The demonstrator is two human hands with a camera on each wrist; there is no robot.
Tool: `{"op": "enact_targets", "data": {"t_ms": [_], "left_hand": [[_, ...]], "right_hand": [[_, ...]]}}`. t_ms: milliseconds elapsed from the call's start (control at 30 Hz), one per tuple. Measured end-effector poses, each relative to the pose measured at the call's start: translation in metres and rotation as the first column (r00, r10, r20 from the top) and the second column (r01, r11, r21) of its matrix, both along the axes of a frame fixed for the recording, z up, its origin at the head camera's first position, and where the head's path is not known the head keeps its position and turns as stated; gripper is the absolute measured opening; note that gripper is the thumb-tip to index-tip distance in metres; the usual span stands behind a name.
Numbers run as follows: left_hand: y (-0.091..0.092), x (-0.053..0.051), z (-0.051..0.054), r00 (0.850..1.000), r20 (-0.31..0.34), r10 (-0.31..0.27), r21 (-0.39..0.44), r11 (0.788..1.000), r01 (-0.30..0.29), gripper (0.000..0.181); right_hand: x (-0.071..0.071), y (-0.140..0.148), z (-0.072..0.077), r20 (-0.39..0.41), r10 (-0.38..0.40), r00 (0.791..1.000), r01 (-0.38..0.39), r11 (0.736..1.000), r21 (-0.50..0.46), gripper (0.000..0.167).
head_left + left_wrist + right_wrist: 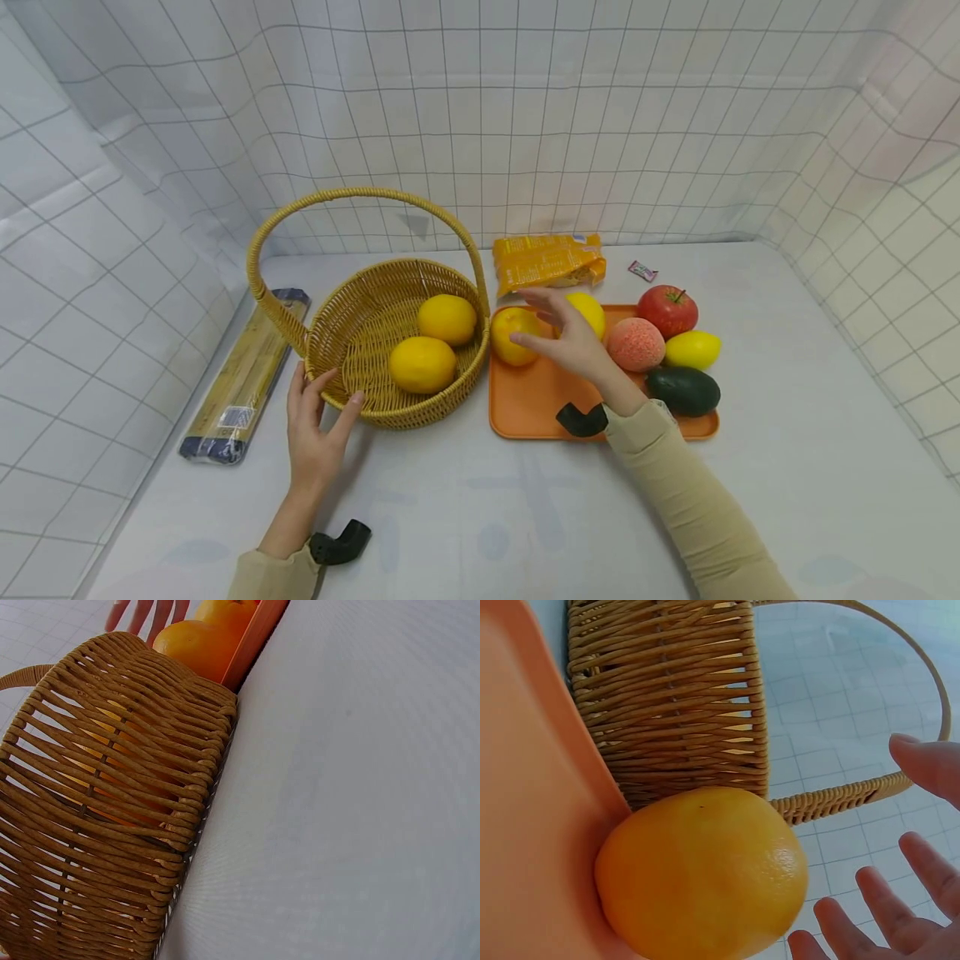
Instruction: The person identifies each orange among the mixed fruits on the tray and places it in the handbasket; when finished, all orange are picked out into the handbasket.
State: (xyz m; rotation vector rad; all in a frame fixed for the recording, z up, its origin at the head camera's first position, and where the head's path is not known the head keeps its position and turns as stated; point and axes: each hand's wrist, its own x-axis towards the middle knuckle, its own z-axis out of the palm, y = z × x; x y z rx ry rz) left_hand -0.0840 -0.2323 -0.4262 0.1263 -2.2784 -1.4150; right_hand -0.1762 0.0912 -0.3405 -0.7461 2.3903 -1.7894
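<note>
A wicker basket (416, 417) with a tall arched handle holds two yellow-orange fruits, one (422, 365) in front of the other (447, 320). At its front left rim is my left hand (318, 429), its fingers spread and lightly bent against the wickerwork. My right hand (573, 342) hovers over the left part of an orange tray (525, 412), thumb and fingers apart. Just beyond its fingertips an orange (701, 874) lies at the tray's left edge, beside the basket. The right wrist view shows a gap between the fingers and this fruit.
Farther right on the tray are a yellow fruit (587, 312), a peach (636, 344), a red apple (667, 311), a lemon (693, 350) and a dark green fruit (682, 392). Behind lie an orange snack bag (547, 260) and a small wrapped candy (642, 271). A long packet (243, 383) lies left.
</note>
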Motion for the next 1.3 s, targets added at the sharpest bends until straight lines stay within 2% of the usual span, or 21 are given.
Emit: {"op": "enact_targets", "data": {"t_ms": [233,333,467,700,767,933,1300], "left_hand": [[0.018,0.011,0.028,1.0,0.0,-0.006,0.015,1.0,0.006,0.044],[0.021,0.013,0.034,1.0,0.01,0.0,0.012,1.0,0.0,0.043],[0.021,0.013,0.034,1.0,0.01,0.002,0.008,1.0,-0.002,0.043],[0.019,0.011,0.03,1.0,0.001,-0.004,0.009,1.0,0.004,0.043],[0.018,0.011,0.03,1.0,0.002,-0.006,0.009,1.0,0.006,0.043],[0.018,0.011,0.03,1.0,0.0,-0.008,0.009,1.0,0.008,0.043],[0.019,0.011,0.03,1.0,-0.002,-0.004,0.01,1.0,0.004,0.044]], "right_hand": [[-0.002,-0.002,-0.007,0.008,-0.007,1.0,0.007,1.0,-0.014,0.058],[-0.002,-0.003,-0.008,0.008,-0.01,1.0,0.011,1.0,-0.02,0.058],[-0.006,-0.003,-0.014,0.017,-0.01,1.0,0.01,1.0,-0.026,0.059],[-0.024,-0.001,-0.044,0.028,-0.01,1.0,0.011,0.999,-0.032,0.062],[-0.026,-0.001,-0.049,0.023,-0.014,1.0,0.015,1.0,-0.024,0.062],[-0.029,-0.001,-0.055,0.013,-0.019,1.0,0.019,1.0,-0.005,0.063],[-0.03,-0.001,-0.061,0.055,-0.039,0.998,0.037,0.998,0.044,0.066]]}}
